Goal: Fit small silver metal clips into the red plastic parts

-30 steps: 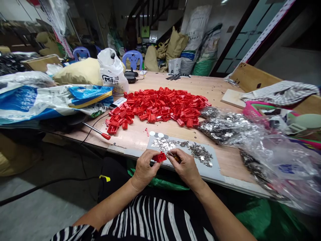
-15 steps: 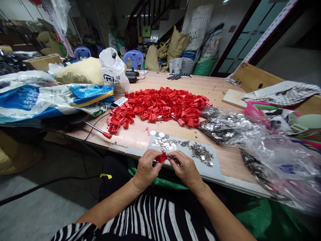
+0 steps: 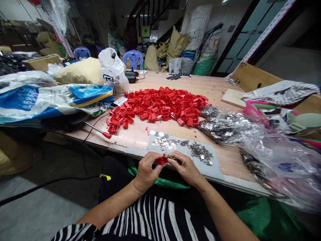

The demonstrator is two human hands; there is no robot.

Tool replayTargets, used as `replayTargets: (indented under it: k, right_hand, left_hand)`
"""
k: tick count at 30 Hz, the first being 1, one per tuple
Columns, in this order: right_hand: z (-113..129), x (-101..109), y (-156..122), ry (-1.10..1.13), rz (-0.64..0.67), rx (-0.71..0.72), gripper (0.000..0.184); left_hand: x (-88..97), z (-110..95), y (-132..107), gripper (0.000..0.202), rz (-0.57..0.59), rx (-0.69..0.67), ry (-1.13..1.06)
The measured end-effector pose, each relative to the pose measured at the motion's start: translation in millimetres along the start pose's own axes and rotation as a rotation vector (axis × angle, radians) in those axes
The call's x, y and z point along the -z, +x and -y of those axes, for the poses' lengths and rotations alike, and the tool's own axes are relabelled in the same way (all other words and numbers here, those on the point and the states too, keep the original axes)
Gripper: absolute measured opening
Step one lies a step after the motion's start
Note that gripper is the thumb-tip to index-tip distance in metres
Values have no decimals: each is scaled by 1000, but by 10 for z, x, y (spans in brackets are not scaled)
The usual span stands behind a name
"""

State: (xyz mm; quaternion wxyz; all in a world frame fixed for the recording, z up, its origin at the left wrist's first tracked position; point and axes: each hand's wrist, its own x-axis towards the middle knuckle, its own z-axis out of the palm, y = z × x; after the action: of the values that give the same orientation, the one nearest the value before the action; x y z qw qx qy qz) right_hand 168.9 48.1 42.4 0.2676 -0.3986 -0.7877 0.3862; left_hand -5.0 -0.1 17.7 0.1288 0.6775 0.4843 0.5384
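Note:
My left hand (image 3: 148, 169) pinches a small red plastic housing (image 3: 162, 160) just in front of the table's near edge. Closed around a slim metal tool, perhaps tweezers (image 3: 170, 156), my right hand (image 3: 184, 167) holds its tip at the red part; the tool's rear is hidden by the fingers. Behind the hands lies a grey mat (image 3: 185, 161) with a pile of shiny small metal pieces (image 3: 165, 143) and a darker pile of metal pieces (image 3: 200, 152). Farther back, a large heap of red plastic housings (image 3: 160, 105) spreads over the table.
Clear bags of metal pieces (image 3: 225, 125) lie on the right, by a pink basket (image 3: 253, 108). A red-tipped lever (image 3: 106, 135) juts out at the left edge. Blue-white sacking (image 3: 50, 100) and a white plastic bag (image 3: 114, 72) stand at left.
The red housing has turned slightly in my left fingers, and the metal tool's angle against it has shifted. Both hands stay in nearly the same place.

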Motion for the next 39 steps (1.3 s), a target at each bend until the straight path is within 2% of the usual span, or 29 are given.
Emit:
replayTargets:
  k: [2,5,8,12,17,20,22,25,27,33,39]
  right_hand:
    - [-39,14,-20,62,6,-35,27]
    - [-84,30,-45,106,-62,-83,27]
    - [-91,34,-53,49,-109,-105,24]
    - [-52,23,-46,-46,-99,-85,21]
    - [-30,3,-42,-57,-90,-77,17]
    - [-65,-9,-43,56,-92,-119,17]
    - [-94,-15,-46,237,-68,-192,21]
    - [-126,-22,-59,543,35,-339,32]
    - [-137,-25,-71,662,90,-392,37]
    - [-122,-30,-88,685,97,-383,40]
    - [-94,12,-86,635,80,-396,41]
  left_hand:
    - [-2,10,0,26,-3,4,5]
    - [-4,18,1,27,10,3,6]
    - [-10,8,-3,28,16,-5,4]
    - [-14,-16,-4,27,25,-9,2]
    - [-5,-31,8,26,30,-7,-10]
    - [-4,-36,9,24,13,-15,-22]
    - [-8,-41,2,23,-2,-28,-33]
    - [-22,-51,-23,22,2,-54,-62]
    - [-35,-54,-45,22,16,-73,-78]
    - [-69,-56,-81,24,49,-108,-96]
    - [-54,-75,-52,23,57,-45,-112]
